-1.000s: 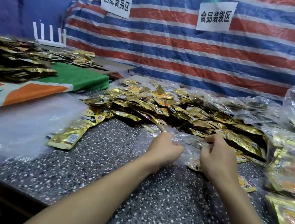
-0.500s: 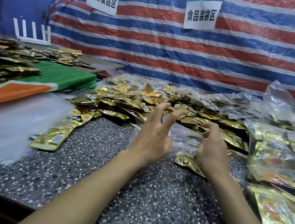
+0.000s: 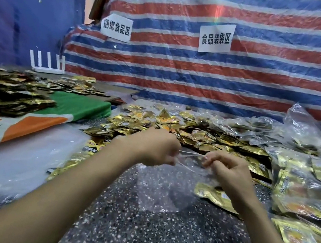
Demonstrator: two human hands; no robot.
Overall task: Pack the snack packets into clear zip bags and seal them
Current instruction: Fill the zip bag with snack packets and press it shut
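Note:
My left hand [image 3: 154,147] and my right hand [image 3: 230,172] each pinch one side of the mouth of a clear zip bag [image 3: 167,184], which hangs between them above the speckled table [image 3: 157,232]. The bag looks empty and its mouth is stretched sideways. Beyond my hands lies a wide heap of gold snack packets [image 3: 185,132]. One gold packet [image 3: 215,196] lies flat just under my right wrist.
Filled clear bags of packets [image 3: 307,185] pile up on the right. A stack of clear plastic [image 3: 9,161] lies at the left, with a green and orange cloth [image 3: 27,119] bearing dark packets [image 3: 4,91] behind it. A striped tarpaulin with paper signs closes the back.
Both hands rose from the table and lifted the clear bag. My left hand, spread open half a second ago, has closed on the bag's edge, and the view tilted up.

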